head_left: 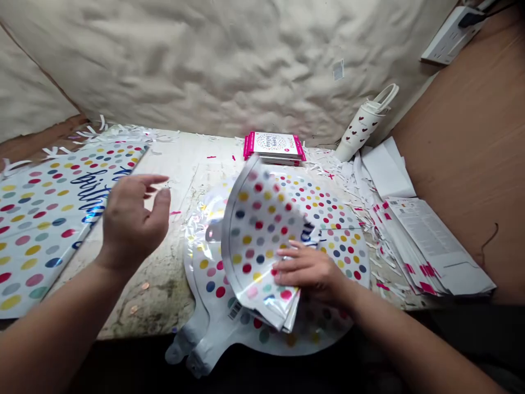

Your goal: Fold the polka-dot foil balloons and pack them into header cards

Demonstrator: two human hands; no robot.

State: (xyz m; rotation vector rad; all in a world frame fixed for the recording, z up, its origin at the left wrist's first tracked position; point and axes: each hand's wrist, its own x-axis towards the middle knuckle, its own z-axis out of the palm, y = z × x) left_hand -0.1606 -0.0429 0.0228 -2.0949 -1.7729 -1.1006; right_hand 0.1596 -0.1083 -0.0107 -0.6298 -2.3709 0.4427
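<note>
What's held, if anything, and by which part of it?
The right hand has its fingers over the right side of a folded, white, polka-dotted foil balloon; whether it grips is unclear. The left hand holds nothing.

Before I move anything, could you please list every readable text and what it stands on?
"birth": blue script on the left dotted sheet; other lettering there is unclear.
Curled dotted sheet under the right hand: dark lettering, blurred.
Pink-edged packs: print too small.
Barcode label: too small.
Printed papers at right: too small.
Wall sticker: unreadable.
</note>
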